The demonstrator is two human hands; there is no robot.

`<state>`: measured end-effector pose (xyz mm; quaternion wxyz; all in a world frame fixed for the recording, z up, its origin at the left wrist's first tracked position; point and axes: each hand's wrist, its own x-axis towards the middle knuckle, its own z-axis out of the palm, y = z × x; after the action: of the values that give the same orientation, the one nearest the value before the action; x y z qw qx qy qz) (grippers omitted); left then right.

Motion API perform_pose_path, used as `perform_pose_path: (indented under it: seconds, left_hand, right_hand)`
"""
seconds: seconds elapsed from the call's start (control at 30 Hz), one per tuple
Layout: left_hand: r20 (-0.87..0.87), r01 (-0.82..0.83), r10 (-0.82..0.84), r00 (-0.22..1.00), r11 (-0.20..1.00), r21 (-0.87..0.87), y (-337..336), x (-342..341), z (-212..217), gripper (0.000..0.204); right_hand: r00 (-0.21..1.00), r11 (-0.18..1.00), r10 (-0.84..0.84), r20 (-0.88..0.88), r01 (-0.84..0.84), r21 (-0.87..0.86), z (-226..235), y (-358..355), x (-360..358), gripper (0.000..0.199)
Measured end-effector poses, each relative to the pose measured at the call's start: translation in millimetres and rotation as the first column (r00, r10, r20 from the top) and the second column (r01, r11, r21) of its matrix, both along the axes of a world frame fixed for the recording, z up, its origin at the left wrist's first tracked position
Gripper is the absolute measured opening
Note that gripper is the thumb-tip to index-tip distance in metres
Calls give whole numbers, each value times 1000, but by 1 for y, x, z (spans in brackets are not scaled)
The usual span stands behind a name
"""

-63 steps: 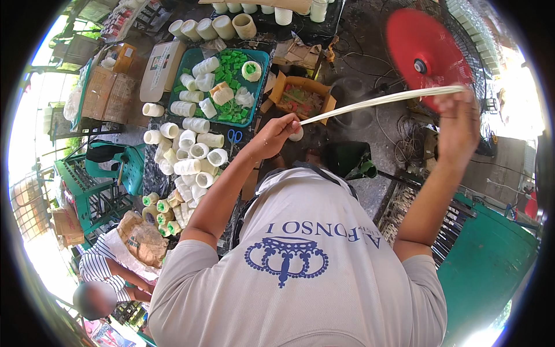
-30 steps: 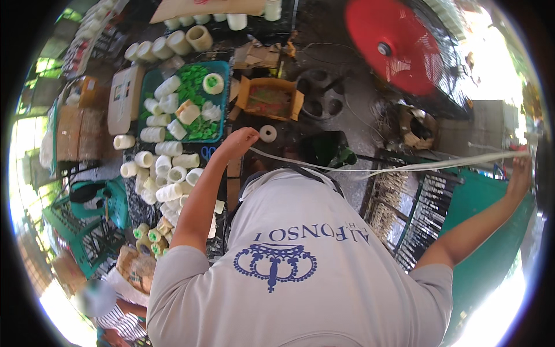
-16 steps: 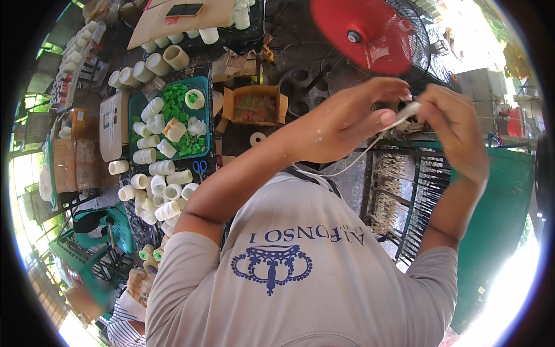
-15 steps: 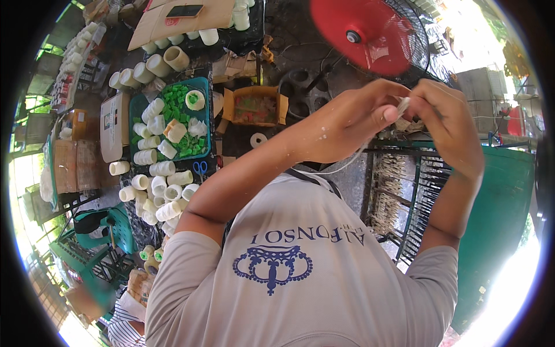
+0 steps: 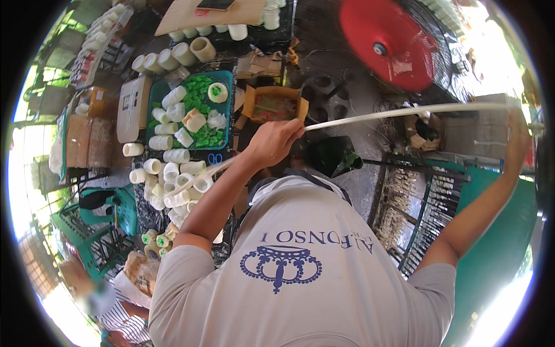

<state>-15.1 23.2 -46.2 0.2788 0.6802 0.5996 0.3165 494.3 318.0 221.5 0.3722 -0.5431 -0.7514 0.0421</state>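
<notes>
The two arms open wide, and between them a bundle of pale cord (image 5: 393, 117) stretches in a nearly straight line, passing in front of the floor and just below the red fan. The left hand (image 5: 274, 143) is closed around the bundle in front of the chest. The right hand (image 5: 517, 130), far out to the side, is blurred, but it seems to grip the other end, because the line stays tight there. To do this stretching well, I think the pull should be even from both sides, the strands should lie parallel, and the loose tail, which seems to pass behind the left forearm over the white tubes, should not catch on them.

About materials, the worktop (image 5: 146, 215) has a dark, speckled cover. The fan (image 5: 387, 46) is a broad red disc with a wire guard. The tray (image 5: 230, 115) is of smooth blue-green plastic with rounded corners. The open box (image 5: 248, 104) is brown cardboard, its flaps spread. The tubes (image 5: 176, 156) are round, white and hollow, some with ridges. Smaller are the scissors (image 5: 215, 158) with blue handle loops, and last the green pieces (image 5: 200, 85), small and angular, inside the tray.
</notes>
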Motion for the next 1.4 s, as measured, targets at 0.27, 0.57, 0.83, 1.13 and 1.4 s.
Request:
perform_pose_path:
  seconds: [0.27, 0.57, 0.83, 1.13, 1.4]
  left_hand:
    - [227, 18, 29, 973, 979, -205, -52, -27, -63, 19]
    - [731, 320, 133, 670, 836, -445, -50, -61, -74, 36]
    - [766, 409, 216, 606, 741, -532, -59, -86, -97, 33]
    - [717, 132, 318, 621, 858, -496, -62, -101, -96, 23]
    - [548, -63, 395, 737, 848, -526, -52, -109, -78, 18]
  right_hand:
    - [981, 983, -130, -143, 109, -146, 32, 103, 207, 48]
    - [914, 953, -247, -323, 170, -251, 25, 114, 248, 36]
    - [824, 897, -435, -364, 357, -262, 2, 113, 314, 40]
    - [799, 853, -491, -348, 360, -377, -40, 102, 362, 48]
    - [739, 799, -582, -339, 441, -409, -85, 79, 360, 40]
